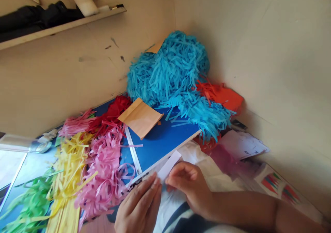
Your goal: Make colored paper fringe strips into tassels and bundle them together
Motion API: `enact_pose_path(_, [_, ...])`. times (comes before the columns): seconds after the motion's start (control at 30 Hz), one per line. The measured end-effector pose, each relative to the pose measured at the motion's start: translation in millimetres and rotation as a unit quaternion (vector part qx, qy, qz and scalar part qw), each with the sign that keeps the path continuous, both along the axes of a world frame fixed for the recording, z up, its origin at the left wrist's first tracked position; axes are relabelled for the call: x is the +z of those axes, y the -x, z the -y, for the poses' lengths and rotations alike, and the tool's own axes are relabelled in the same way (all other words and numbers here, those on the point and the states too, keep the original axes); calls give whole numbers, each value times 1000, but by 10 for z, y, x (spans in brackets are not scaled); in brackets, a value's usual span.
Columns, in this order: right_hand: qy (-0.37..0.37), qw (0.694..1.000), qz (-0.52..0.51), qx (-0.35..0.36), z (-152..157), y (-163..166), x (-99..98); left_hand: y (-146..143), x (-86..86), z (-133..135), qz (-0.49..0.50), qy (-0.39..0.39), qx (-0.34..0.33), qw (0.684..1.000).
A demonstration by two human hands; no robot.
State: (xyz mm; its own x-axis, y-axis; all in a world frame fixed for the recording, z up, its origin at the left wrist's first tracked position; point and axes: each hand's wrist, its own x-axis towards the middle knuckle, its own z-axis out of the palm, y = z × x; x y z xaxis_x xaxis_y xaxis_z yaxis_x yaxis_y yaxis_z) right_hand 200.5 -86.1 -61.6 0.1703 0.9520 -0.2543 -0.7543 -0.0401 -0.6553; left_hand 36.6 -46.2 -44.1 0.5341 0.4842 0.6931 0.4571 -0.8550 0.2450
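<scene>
My left hand (141, 205) and my right hand (190, 186) meet at the bottom centre, both pinching a small white paper strip (169, 165) that sticks up between them. The fingers of each hand are closed on it. Just beyond the hands lies a blue board (160, 139) with a white edge. A folded brown paper bag (141, 117) rests on that board.
A big heap of blue shredded paper (176, 74) fills the wall corner, with orange paper (224, 96) behind it. Pink fringe (106, 171), yellow fringe (68, 171), green fringe (28, 202) and red fringe (113, 110) lie left. Printed sheets (243, 145) lie right. A shelf (62, 26) hangs above.
</scene>
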Motion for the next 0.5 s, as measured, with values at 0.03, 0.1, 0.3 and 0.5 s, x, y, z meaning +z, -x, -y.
enact_pose_path(0.03, [8,1000,3,1,7,6,7,-12,-3,9,2,2,1,1000])
enact_pose_path(0.1, [24,1000,6,5,16,16,24,-36,-10,22,12,5,1,1000])
enact_pose_path(0.3, [35,999,25,7,5,14,97,-85,7,21,31,10,-7,999])
enact_pose_path(0.5, [50,998,34,12,-1,13,106,-158,47,28,31,-3,0,1000])
